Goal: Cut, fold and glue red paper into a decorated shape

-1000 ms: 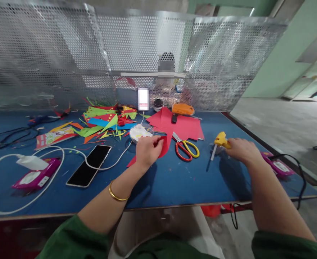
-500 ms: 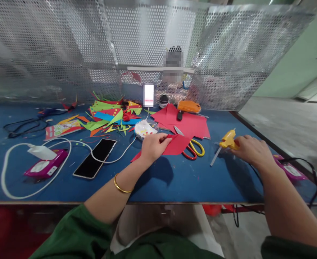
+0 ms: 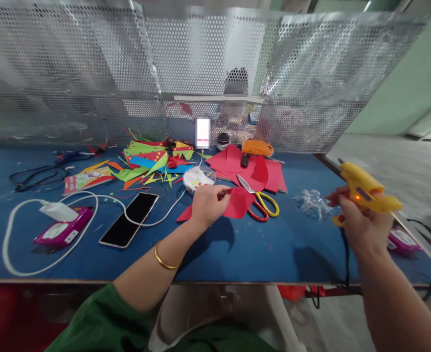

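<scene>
My left hand (image 3: 210, 203) pinches a piece of red paper (image 3: 239, 204) above the blue table; part of the sheet is hidden behind the fingers. My right hand (image 3: 365, 227) is wrapped round the handle of a yellow hot glue gun (image 3: 364, 183), lifted off the table with its nozzle pointing up and left. A small orange light glows on the gun's side, and a clear glue stick extends from its back. Scissors (image 3: 262, 203) with one red and one yellow handle lie just right of the held paper. Crumpled clear plastic or dried glue (image 3: 312, 203) lies left of the gun.
Red sheets (image 3: 274, 173) and an orange tool (image 3: 257, 146) lie at the back. Colourful paper scraps (image 3: 149, 159) spread left of a clear bowl (image 3: 211, 173). A phone (image 3: 130, 220), a looping white cable and a purple pack (image 3: 66, 230) are at left. A perforated screen (image 3: 208, 54) stands behind.
My right hand has raised the glue gun from the table and drawn it to the right, turning its nozzle upward. The clear clump shows where the gun was. The red paper has tilted in my left hand.
</scene>
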A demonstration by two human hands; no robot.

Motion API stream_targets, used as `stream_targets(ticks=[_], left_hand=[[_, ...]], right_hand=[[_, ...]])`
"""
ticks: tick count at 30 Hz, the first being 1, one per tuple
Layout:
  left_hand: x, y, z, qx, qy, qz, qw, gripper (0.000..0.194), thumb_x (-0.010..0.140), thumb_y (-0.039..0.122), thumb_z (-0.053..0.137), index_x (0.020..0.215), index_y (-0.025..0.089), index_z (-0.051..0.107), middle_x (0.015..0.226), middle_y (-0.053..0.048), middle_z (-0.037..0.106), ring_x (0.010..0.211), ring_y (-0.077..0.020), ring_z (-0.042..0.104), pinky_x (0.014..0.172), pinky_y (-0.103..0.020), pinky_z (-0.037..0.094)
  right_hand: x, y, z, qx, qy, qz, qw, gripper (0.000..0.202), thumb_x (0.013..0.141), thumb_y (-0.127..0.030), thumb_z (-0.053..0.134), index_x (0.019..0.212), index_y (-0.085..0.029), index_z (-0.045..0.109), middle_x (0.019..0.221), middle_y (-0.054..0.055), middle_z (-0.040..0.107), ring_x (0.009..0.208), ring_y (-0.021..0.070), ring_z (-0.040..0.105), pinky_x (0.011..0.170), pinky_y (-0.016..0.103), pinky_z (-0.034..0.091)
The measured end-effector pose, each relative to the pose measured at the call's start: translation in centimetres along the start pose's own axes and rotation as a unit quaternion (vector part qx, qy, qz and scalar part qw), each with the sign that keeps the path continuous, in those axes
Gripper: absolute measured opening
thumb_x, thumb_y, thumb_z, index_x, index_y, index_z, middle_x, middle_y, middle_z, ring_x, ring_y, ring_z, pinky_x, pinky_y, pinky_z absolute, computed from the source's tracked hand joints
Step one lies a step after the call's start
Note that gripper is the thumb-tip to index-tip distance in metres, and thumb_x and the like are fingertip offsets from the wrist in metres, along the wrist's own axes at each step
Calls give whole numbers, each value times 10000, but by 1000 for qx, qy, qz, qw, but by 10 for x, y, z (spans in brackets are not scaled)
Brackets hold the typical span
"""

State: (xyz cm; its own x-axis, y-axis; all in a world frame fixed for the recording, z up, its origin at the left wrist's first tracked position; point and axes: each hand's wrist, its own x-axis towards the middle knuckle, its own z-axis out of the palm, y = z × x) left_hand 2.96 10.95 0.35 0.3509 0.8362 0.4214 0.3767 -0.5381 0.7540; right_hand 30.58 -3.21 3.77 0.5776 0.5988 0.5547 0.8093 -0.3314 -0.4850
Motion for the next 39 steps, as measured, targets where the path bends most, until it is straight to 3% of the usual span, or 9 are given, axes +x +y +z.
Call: stream_targets(ticks=[2, 4, 7, 10, 14, 19, 24, 32, 39], left_hand=[[-4, 5, 0, 17, -8, 35, 999, 199, 765, 209, 696, 916, 266, 813, 916, -79, 793, 916, -276, 687, 1009, -450, 392], [-6, 8, -1, 23, -19, 57, 998, 183, 764, 208, 703, 889, 282, 814, 920, -75, 797, 921, -275, 690, 1037, -457, 363], [-6, 10, -1, 23, -4, 52, 998, 178, 791, 216, 676, 886, 271, 817, 907, -79, 802, 891, -278, 701, 989, -447, 390], [-2, 7, -4, 8, 18, 13, 1000, 196, 813, 214, 634, 863, 249, 821, 841, -63, 801, 790, -253, 705, 863, -395, 451], [5, -1, -9, -54, 21, -60, 996, 223, 838, 258, 608, 882, 196, 817, 811, -43, 796, 742, -219, 707, 701, -307, 488], [9, -3, -13, -146, 16, -130, 981, 301, 844, 380, 645, 955, 147, 798, 904, -65, 796, 782, -202, 703, 706, -291, 529], [8, 6, -14, -289, -7, -224, 931, 219, 770, 326, 737, 882, 150, 803, 844, -65, 783, 715, -157, 670, 686, -270, 519], [6, 12, -12, -304, -34, -208, 929, 152, 794, 249, 688, 850, 176, 809, 804, -23, 771, 711, -126, 637, 713, -245, 492], [4, 13, -10, -283, -36, -193, 939, 173, 807, 268, 675, 851, 172, 812, 785, -18, 767, 685, -114, 601, 675, -229, 453]], right_hand=[[-5, -29, 6, 287, -8, 14, 958, 134, 830, -358, 492, 885, -239, 518, 848, 52, 623, 713, 210, 655, 663, 366, 511], [-6, -60, 17, 524, -90, 54, 845, 176, 724, -357, 670, 800, -231, 573, 776, 15, 602, 707, 202, 646, 659, 353, 514], [-10, -94, 44, 561, -165, 33, 811, 236, 713, -438, 733, 765, -230, 634, 811, 36, 662, 778, 232, 680, 717, 377, 556], [-21, -102, 76, 517, -250, -21, 819, 292, 780, -526, 703, 841, -240, 696, 910, 66, 735, 908, 256, 700, 875, 408, 559], [-35, -85, 98, 476, -257, -71, 838, 284, 822, -467, 699, 967, -222, 713, 987, 76, 756, 950, 254, 710, 902, 384, 552], [-36, -73, 88, 380, -208, -226, 873, 126, 905, -331, 626, 985, -246, 674, 924, 45, 739, 841, 208, 718, 708, 297, 561], [-31, -78, 79, 318, -187, -320, 873, 107, 933, -312, 572, 964, -226, 629, 868, 46, 711, 728, 175, 694, 614, 278, 534], [-34, -82, 80, 246, -123, -431, 860, 181, 936, -392, 556, 897, -217, 530, 738, 42, 656, 631, 181, 649, 553, 291, 504], [-34, -77, 81, 219, -119, -431, 867, 122, 939, -319, 550, 885, -225, 494, 748, 25, 632, 608, 153, 614, 551, 262, 474]])
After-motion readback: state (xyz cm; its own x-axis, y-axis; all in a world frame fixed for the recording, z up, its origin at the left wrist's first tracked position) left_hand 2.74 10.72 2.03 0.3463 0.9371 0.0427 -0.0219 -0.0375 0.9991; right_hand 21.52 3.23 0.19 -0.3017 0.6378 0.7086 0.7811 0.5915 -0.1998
